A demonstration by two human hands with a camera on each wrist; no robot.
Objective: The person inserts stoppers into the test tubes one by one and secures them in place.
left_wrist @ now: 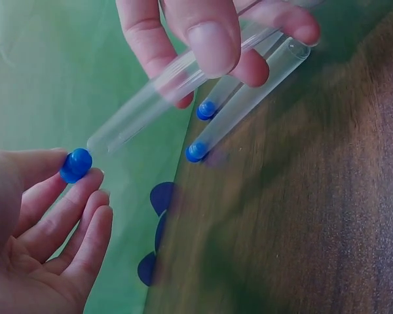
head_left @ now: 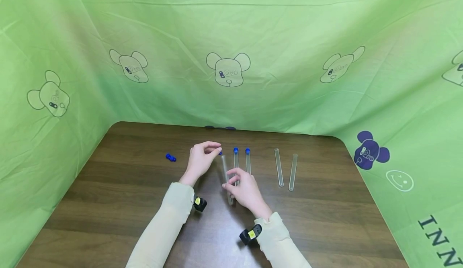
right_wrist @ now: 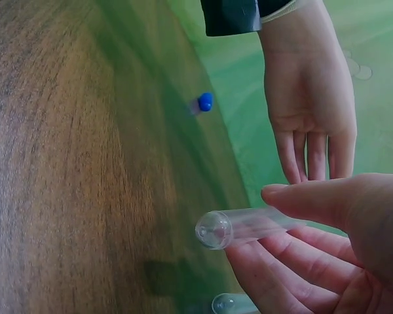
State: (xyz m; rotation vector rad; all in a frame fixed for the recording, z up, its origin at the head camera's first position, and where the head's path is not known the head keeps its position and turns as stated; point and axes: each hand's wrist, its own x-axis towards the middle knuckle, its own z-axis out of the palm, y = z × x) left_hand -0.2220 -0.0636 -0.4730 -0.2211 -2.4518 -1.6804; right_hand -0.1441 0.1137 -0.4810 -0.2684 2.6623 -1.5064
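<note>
My left hand [head_left: 199,159] pinches a small blue cap [left_wrist: 76,165] between thumb and fingertips. My right hand [head_left: 247,189] holds a clear test tube [left_wrist: 141,114], thumb on one side and fingers on the other. The tube slants above the table, its open end right by the cap in the left wrist view. Its rounded closed end [right_wrist: 213,230] points back toward me. Just beyond the right hand, two test tubes [head_left: 236,159] [head_left: 248,161] with blue caps lie side by side, their lower ends partly hidden by that hand.
Two uncapped test tubes [head_left: 278,167] [head_left: 293,172] lie on the brown wooden table [head_left: 332,219] at the right. Several loose blue caps [head_left: 171,157] sit together left of my left hand. A green cloth [head_left: 231,103] surrounds the table at the back and sides.
</note>
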